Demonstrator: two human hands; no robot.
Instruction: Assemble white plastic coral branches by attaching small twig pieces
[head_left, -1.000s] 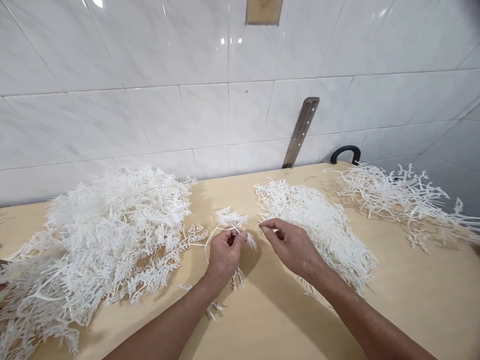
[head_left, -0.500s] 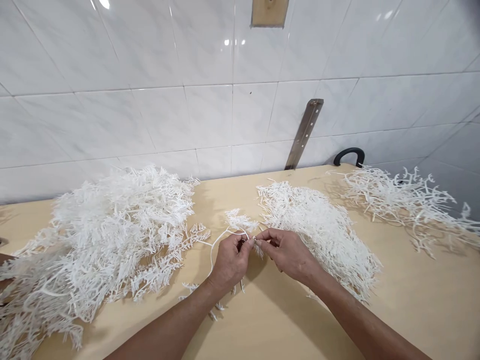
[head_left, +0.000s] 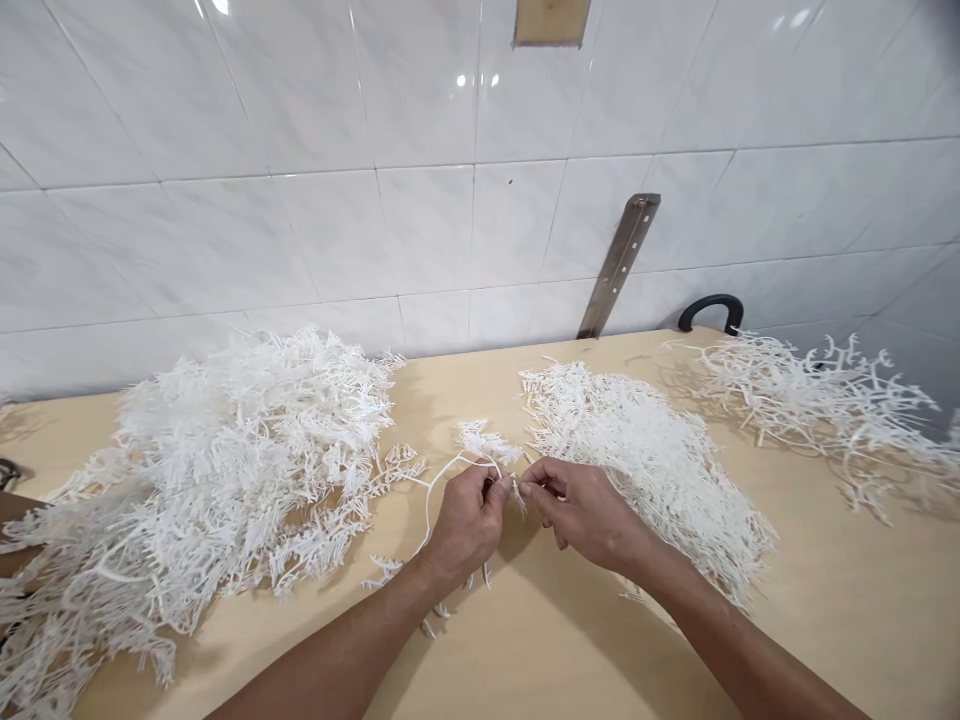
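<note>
My left hand (head_left: 472,515) is closed in a pinch on a thin, white branched stem (head_left: 431,487), which looks like plastic foliage. The stem arches over the hand and bends down to its left. A small white tuft (head_left: 518,500) pokes out between my two hands. My right hand (head_left: 581,510) has thumb and forefinger pressed together at the tuft's right edge. What sits in that pinch is too small to make out. Behind the hands another feathery end (head_left: 486,441) lies on the table, and small twigs (head_left: 384,572) show beside my left forearm.
A big heap of white sprigs (head_left: 255,450) covers the left of the wooden table (head_left: 847,620). Just right of my right hand lies a flatter pile of cut pieces (head_left: 637,430). Bare stems (head_left: 810,400) are at far right, near a black handle (head_left: 712,305). A metal strip (head_left: 619,265) leans on the tiled wall.
My right fingertips have moved slightly right, leaving a small gap from my left thumb where they met before. The whole view has shifted a little.
</note>
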